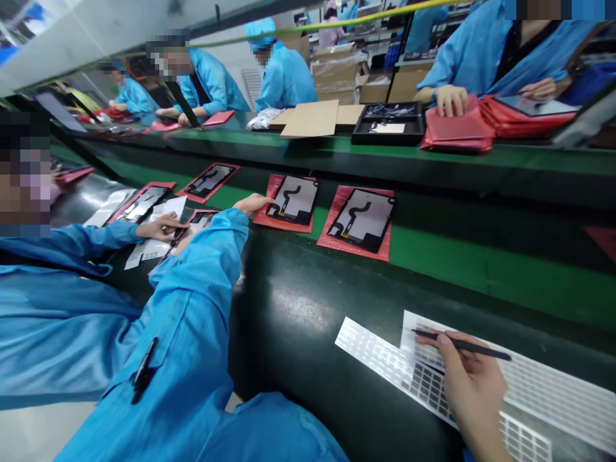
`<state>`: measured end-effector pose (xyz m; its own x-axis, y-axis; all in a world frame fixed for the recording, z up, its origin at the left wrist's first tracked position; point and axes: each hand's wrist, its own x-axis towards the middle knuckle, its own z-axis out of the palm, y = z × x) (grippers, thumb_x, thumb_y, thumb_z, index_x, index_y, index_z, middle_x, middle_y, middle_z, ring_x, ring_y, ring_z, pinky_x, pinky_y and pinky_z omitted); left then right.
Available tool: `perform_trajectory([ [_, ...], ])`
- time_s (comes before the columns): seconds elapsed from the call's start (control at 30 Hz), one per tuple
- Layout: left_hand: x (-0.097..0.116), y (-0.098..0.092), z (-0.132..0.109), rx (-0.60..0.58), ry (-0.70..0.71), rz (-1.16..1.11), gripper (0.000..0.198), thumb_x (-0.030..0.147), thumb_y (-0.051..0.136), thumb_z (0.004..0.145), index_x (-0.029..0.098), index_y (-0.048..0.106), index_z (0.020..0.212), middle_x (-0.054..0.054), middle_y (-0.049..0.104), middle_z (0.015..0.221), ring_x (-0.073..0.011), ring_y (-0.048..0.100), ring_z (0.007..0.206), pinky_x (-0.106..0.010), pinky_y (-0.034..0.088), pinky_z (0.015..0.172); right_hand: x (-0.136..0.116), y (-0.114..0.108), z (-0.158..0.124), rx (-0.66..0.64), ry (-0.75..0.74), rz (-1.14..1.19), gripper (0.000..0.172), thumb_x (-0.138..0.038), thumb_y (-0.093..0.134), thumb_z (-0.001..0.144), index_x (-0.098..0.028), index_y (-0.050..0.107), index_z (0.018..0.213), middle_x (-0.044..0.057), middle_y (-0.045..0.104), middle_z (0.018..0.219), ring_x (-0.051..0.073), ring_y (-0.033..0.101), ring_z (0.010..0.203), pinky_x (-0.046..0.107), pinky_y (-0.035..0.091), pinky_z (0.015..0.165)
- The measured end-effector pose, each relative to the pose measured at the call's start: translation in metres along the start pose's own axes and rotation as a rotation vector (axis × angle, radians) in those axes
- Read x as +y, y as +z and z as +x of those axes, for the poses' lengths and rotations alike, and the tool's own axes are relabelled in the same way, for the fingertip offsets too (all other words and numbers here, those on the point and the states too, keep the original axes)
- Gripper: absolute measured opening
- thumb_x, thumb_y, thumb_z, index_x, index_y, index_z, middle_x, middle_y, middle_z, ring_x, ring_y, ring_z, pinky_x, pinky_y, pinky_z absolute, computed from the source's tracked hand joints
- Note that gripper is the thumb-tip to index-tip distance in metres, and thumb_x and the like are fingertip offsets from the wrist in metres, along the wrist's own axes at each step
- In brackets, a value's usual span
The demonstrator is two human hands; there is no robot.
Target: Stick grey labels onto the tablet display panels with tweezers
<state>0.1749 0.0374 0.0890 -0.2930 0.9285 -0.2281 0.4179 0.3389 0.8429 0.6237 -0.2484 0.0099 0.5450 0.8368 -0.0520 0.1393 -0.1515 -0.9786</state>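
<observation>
My left hand (253, 204) is stretched out over the green belt. Its fingers pinch the left edge of a tablet screen (294, 199) that lies on a red bubble-wrap bag (308, 227). The screen's back faces up, grey with a black flex cable. To its right another tablet screen (363, 218) rests tilted on its own red bubble-wrap bag (382, 251). Low on the right, my right hand (469, 378) is closed round slim black tweezers (474, 347), tips pointing left. Beneath it lie white sticker sheets (373, 350) with rows of small labels.
A co-worker's hand (161, 228) at left works over another screen and white papers (166, 215). Across the raised shelf, a person's hand (451, 101) rests on stacked red bags (457, 131). A black tray (387, 122) and cardboard (312, 120) stand there. One more screen (209, 179) lies farther along the belt.
</observation>
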Motion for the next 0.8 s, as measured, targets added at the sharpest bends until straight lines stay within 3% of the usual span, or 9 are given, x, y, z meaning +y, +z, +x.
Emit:
perform_trajectory([
  [0.13, 0.008, 0.004, -0.01, 0.045, 0.147, -0.118, 0.037, 0.04, 0.067, 0.101, 0.015, 0.061, 0.127, -0.008, 0.067, 0.115, -0.018, 0.067, 0.094, -0.036, 0.06, 0.082, -0.003, 0.007, -0.001, -0.019, -0.068, 0.069, 0.05, -0.061, 0.088, 0.069, -0.022, 0.064, 0.091, 0.004, 0.076, 0.069, 0.028, 0.078, 0.062, 0.042, 0.066, 0.066],
  [0.23, 0.012, 0.006, -0.035, 0.016, 0.276, -0.205, 0.07, 0.035, 0.079, 0.087, 0.026, 0.042, 0.145, 0.003, 0.068, 0.122, -0.0132, 0.065, 0.097, -0.035, 0.06, 0.09, -0.002, 0.012, -0.003, -0.022, -0.076, 0.124, 0.045, -0.055, 0.087, 0.072, -0.023, 0.063, 0.092, 0.002, 0.075, 0.068, 0.026, 0.078, 0.062, 0.04, 0.066, 0.068],
  [0.33, 0.014, 0.007, -0.087, -0.095, 0.368, -0.271, 0.106, 0.032, 0.083, 0.071, 0.042, 0.019, 0.156, 0.016, 0.06, 0.144, -0.0129, 0.062, 0.116, -0.034, 0.059, 0.099, 0.002, 0.014, -0.004, 0.001, -0.067, 0.154, 0.043, -0.052, 0.088, 0.072, -0.023, 0.063, 0.093, 0.0, 0.075, 0.073, 0.023, 0.077, 0.063, 0.037, 0.065, 0.067],
  [0.37, 0.013, 0.007, -0.11, -0.136, 0.379, -0.28, 0.111, 0.03, 0.081, 0.068, 0.044, 0.017, 0.158, 0.017, 0.058, 0.148, -0.014, 0.062, 0.119, -0.033, 0.06, 0.098, 0.003, 0.015, -0.004, -0.024, -0.088, 0.172, 0.04, -0.048, 0.087, 0.075, -0.022, 0.063, 0.094, 0.001, 0.074, 0.075, 0.022, 0.077, 0.063, 0.036, 0.065, 0.068],
  [0.43, 0.009, 0.011, -0.161, -0.255, 0.382, -0.266, 0.104, 0.025, 0.075, 0.072, 0.046, 0.026, 0.161, 0.014, 0.053, 0.157, -0.0161, 0.066, 0.113, -0.031, 0.063, 0.085, 0.004, 0.016, -0.005, -0.045, -0.124, 0.196, 0.034, -0.043, 0.084, 0.079, -0.021, 0.063, 0.095, 0.0, 0.074, 0.073, 0.021, 0.077, 0.064, 0.034, 0.065, 0.067],
  [0.5, -0.004, 0.021, -0.21, -0.412, 0.272, -0.219, 0.097, 0.023, 0.066, 0.083, 0.053, 0.021, 0.163, 0.012, 0.052, 0.159, -0.0163, 0.072, 0.101, -0.029, 0.062, 0.071, 0.004, 0.016, -0.007, -0.062, -0.143, 0.198, 0.029, -0.038, 0.081, 0.084, -0.021, 0.062, 0.098, 0.0, 0.074, 0.074, 0.02, 0.078, 0.067, 0.032, 0.065, 0.066],
  [0.6, -0.038, 0.046, -0.256, -0.556, 0.205, -0.214, 0.091, 0.026, 0.066, 0.09, 0.047, 0.021, 0.165, 0.003, 0.049, 0.163, -0.0233, 0.072, 0.117, -0.032, 0.065, 0.08, 0.001, 0.017, -0.009, -0.065, -0.166, 0.196, 0.022, -0.032, 0.076, 0.088, -0.021, 0.062, 0.1, -0.001, 0.074, 0.074, 0.02, 0.079, 0.069, 0.031, 0.064, 0.067],
  [0.7, -0.081, 0.071, -0.268, -0.613, 0.303, -0.124, 0.082, 0.031, 0.065, 0.094, 0.041, 0.026, 0.165, -0.001, 0.036, 0.17, -0.0291, 0.053, 0.145, -0.04, 0.06, 0.104, 0.0, 0.019, -0.011, -0.043, -0.182, 0.213, 0.019, -0.029, 0.077, 0.087, -0.02, 0.063, 0.097, -0.002, 0.072, 0.074, 0.018, 0.078, 0.065, 0.03, 0.064, 0.066],
  [0.8, -0.108, 0.077, -0.266, -0.624, 0.473, 0.048, 0.074, 0.035, 0.061, 0.098, 0.037, 0.03, 0.165, -0.004, 0.034, 0.171, -0.0299, 0.045, 0.151, -0.044, 0.053, 0.114, 0.001, 0.02, -0.011, -0.048, -0.18, 0.233, 0.024, -0.033, 0.079, 0.086, -0.02, 0.063, 0.098, -0.002, 0.071, 0.078, 0.016, 0.077, 0.064, 0.03, 0.064, 0.067],
])
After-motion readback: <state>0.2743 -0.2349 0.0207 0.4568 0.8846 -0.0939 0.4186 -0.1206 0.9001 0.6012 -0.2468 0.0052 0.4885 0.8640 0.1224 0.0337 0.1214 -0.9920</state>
